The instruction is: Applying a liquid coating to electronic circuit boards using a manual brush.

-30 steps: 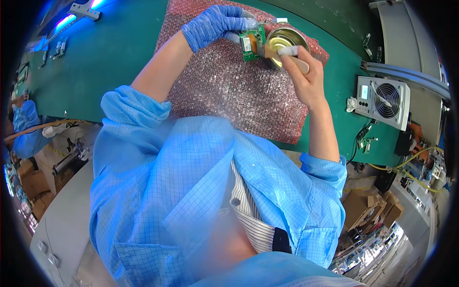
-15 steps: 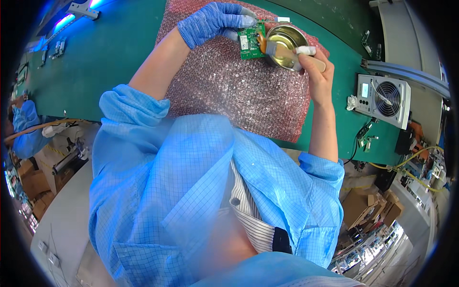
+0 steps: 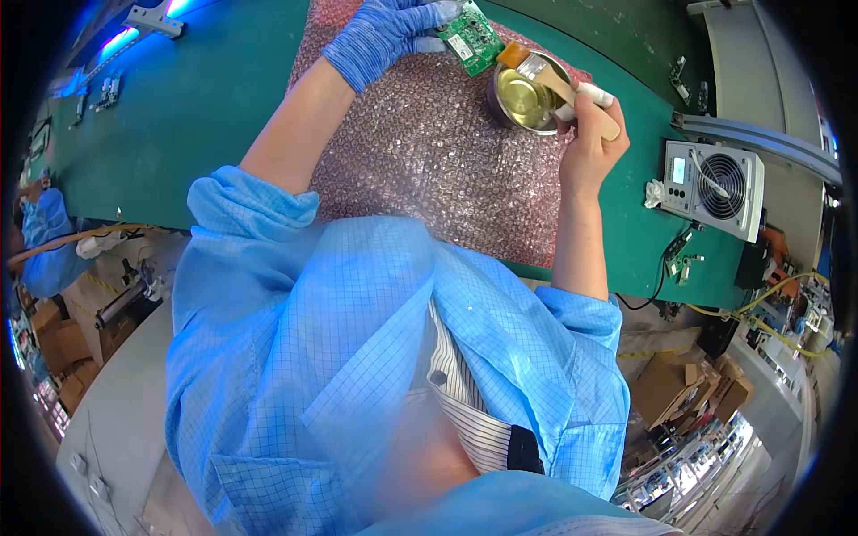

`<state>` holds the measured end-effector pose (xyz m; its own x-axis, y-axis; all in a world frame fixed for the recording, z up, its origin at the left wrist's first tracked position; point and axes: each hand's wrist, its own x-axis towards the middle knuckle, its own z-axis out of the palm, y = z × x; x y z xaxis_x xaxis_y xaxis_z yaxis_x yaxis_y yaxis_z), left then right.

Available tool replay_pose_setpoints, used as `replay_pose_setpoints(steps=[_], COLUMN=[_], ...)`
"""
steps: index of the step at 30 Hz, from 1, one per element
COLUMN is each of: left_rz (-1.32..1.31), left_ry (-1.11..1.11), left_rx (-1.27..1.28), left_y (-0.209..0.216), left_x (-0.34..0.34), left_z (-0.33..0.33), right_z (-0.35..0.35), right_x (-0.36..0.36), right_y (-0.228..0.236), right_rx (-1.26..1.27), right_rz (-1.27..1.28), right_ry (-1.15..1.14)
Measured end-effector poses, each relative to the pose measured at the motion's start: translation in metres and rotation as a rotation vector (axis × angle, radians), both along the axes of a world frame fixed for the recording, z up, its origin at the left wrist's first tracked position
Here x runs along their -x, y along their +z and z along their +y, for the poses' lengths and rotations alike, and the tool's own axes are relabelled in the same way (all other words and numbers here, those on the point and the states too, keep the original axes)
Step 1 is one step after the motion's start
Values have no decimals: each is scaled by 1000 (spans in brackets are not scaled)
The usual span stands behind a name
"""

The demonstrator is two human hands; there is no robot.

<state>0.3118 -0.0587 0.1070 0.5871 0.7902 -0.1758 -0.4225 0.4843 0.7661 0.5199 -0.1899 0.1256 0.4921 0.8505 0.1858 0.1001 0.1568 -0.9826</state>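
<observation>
My left hand (image 3: 380,37), in a blue knit glove with pale fingertips, grips a green circuit board (image 3: 478,43) by its left edge. The board is tilted, with a white label and small parts showing on its face. In my right hand (image 3: 590,134) is a flat brush (image 3: 554,82) with a wooden handle and orange-brown bristles; white covers sit on some fingertips. The bristles are just right of the board, over the rim of a round metal bowl (image 3: 494,105). Clear yellowish liquid lies in the bowl. My right fingers are also close against the bowl's right side.
Pinkish bubble wrap (image 3: 438,170) covers the middle of the green table (image 3: 241,89). To the right stands a white fan unit (image 3: 715,188) below a metal rail (image 3: 760,134). Small boards (image 3: 109,92) and a purple-lit lamp (image 3: 152,20) are at the left. Another person's blue sleeve (image 3: 49,223) shows far left.
The circuit board has turned and moved up, away from the brush. The brush has swung so its bristles sit higher, and the bowl appears shifted slightly left.
</observation>
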Motion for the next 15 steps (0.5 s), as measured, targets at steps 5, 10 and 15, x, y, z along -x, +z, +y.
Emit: replay_pose_setpoints(steps=[5, 10, 15], left_rz=[80, 57, 29], left_ry=[101, 119, 176], left_rx=[24, -1, 46], left_y=[-2, -3, -11], left_x=[-1, 0, -5], left_z=[-3, -3, 3], right_z=[0, -2, 3], right_x=[14, 26, 25], right_y=[-15, -9, -12], right_rx=[61, 98, 73], right_rz=[-28, -49, -24], right_ry=[47, 132, 89])
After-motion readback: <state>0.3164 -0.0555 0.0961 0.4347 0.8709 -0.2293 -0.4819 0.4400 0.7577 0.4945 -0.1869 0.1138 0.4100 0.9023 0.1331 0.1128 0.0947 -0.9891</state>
